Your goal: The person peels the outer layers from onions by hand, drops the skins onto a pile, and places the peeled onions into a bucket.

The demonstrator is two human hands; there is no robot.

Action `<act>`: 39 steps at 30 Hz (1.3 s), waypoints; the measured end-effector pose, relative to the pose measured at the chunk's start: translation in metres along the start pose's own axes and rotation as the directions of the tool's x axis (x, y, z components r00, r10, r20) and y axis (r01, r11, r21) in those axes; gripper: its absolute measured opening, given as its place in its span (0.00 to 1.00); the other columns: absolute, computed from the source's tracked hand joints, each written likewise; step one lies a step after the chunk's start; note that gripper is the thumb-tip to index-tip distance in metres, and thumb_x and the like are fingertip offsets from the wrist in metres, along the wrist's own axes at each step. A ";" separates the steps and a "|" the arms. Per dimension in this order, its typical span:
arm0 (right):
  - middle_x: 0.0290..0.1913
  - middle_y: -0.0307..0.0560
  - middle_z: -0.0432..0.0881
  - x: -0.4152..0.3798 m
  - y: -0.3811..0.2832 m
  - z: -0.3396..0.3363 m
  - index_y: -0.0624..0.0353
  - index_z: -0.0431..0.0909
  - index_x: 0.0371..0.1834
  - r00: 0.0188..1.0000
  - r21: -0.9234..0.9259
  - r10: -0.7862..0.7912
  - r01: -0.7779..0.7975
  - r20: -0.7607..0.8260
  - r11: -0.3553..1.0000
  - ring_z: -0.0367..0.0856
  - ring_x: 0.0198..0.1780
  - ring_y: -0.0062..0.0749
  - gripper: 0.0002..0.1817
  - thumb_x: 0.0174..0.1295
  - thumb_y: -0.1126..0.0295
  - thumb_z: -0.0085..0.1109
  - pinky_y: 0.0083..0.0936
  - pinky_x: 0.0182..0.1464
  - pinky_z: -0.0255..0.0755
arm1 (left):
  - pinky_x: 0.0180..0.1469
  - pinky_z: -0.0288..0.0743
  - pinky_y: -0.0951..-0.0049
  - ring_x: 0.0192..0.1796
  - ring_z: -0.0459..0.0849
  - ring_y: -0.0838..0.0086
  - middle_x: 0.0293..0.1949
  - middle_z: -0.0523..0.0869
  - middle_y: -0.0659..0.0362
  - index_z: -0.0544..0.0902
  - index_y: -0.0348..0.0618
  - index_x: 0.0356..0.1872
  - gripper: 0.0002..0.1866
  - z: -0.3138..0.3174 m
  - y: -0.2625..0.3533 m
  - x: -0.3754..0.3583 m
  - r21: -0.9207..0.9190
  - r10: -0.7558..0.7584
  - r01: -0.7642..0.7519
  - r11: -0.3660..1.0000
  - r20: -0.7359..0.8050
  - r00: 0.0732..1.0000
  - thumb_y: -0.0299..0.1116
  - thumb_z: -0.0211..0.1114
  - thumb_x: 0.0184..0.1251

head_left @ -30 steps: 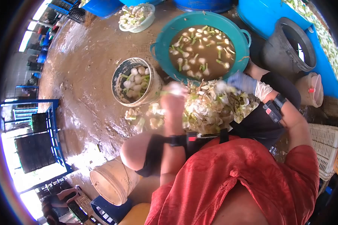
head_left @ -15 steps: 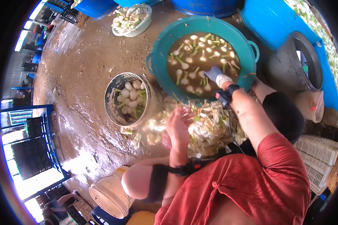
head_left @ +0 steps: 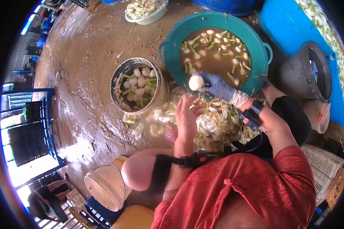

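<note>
In my right hand (head_left: 217, 84), which wears a blue glove, is a white garlic bulb (head_left: 196, 82), held at the near left rim of the green tub (head_left: 169, 38). My bare left hand (head_left: 186, 116) is just below the bulb, palm up with fingers apart and nothing in it. Muddy water fills the tub, with many garlic bulbs (head_left: 233, 51) and short green stems floating in it. To the left stands a bucket (head_left: 161, 91) partly filled with cleaned garlic bulbs (head_left: 140, 82). Under my hands lies a heap of garlic peelings (head_left: 221, 128).
A pale bowl of peelings (head_left: 144, 17) sits at the back. Blue containers (head_left: 283, 28) and a grey bucket (head_left: 305, 72) border the tub on the right. White crates (head_left: 325, 164) stand beside me, a cream bucket (head_left: 107, 185) at lower left. The floor (head_left: 80, 76) is wet and muddy.
My right hand has come out of the tub's water towards my left hand, bringing up a garlic bulb. My left hand has stayed nearly in place. The view has shifted slightly.
</note>
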State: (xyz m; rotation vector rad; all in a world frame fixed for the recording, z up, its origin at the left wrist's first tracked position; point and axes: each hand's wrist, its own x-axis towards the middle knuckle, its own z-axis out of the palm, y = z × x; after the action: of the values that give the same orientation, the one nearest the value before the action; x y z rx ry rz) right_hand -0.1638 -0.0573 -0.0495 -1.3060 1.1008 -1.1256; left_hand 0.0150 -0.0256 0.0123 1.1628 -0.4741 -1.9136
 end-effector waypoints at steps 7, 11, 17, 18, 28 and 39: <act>0.49 0.55 0.78 -0.039 -0.053 0.019 0.60 0.68 0.59 0.964 -0.444 -0.249 0.263 0.091 0.856 0.78 0.50 0.44 0.24 0.58 0.73 0.59 0.32 0.54 0.71 | 0.35 0.79 0.74 0.33 0.84 0.68 0.41 0.83 0.53 0.74 0.35 0.52 0.14 -0.007 -0.009 0.000 -0.128 0.126 -0.095 0.987 0.261 0.957 0.28 0.56 0.67; 0.47 0.55 0.79 -0.056 -0.079 0.019 0.62 0.72 0.55 0.972 -0.351 -0.232 0.208 -0.029 0.913 0.80 0.48 0.43 0.19 0.61 0.70 0.58 0.32 0.53 0.72 | 0.34 0.80 0.74 0.34 0.84 0.70 0.42 0.83 0.53 0.73 0.34 0.53 0.17 0.004 -0.007 -0.017 -0.084 0.267 -0.254 0.964 0.231 0.936 0.21 0.59 0.62; 0.28 0.48 0.81 -0.066 -0.094 0.032 0.56 0.80 0.30 0.918 -0.794 -0.383 0.155 -0.104 0.588 0.79 0.33 0.46 0.09 0.48 0.64 0.60 0.42 0.36 0.71 | 0.30 0.78 0.78 0.31 0.82 0.75 0.37 0.82 0.54 0.72 0.30 0.52 0.21 0.005 -0.019 -0.028 0.264 0.432 -0.472 0.841 0.197 0.880 0.19 0.64 0.56; 0.26 0.49 0.80 -0.068 -0.094 0.034 0.56 0.79 0.27 0.943 -0.814 -0.307 0.073 -0.132 0.577 0.79 0.32 0.47 0.08 0.48 0.64 0.60 0.42 0.35 0.71 | 0.30 0.78 0.78 0.31 0.82 0.75 0.37 0.82 0.54 0.72 0.30 0.52 0.21 0.004 -0.020 -0.029 0.263 0.430 -0.472 0.842 0.202 0.880 0.19 0.64 0.56; 0.24 0.54 0.79 -0.079 -0.074 0.035 0.57 0.78 0.22 0.954 -0.796 -0.121 -0.155 -0.275 0.586 0.79 0.30 0.51 0.06 0.45 0.66 0.60 0.41 0.36 0.72 | 0.26 0.74 0.79 0.25 0.80 0.77 0.32 0.83 0.55 0.74 0.25 0.50 0.23 0.002 -0.026 -0.029 0.565 0.408 -0.462 0.684 0.228 0.884 0.22 0.63 0.50; 0.28 0.54 0.80 -0.099 -0.071 0.003 0.58 0.78 0.28 0.941 -0.452 -0.025 -0.139 -0.338 0.881 0.78 0.31 0.50 0.06 0.53 0.68 0.60 0.38 0.37 0.73 | 0.24 0.69 0.83 0.22 0.77 0.81 0.31 0.83 0.59 0.78 0.31 0.47 0.19 0.008 -0.019 -0.032 0.201 0.212 -0.260 0.945 0.231 0.950 0.24 0.65 0.51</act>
State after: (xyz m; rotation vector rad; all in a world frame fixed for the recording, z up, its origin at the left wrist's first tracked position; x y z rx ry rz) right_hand -0.1733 0.0441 0.0183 -1.4671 1.7423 -1.0975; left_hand 0.0063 0.0110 0.0211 1.0000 -0.9284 -1.8084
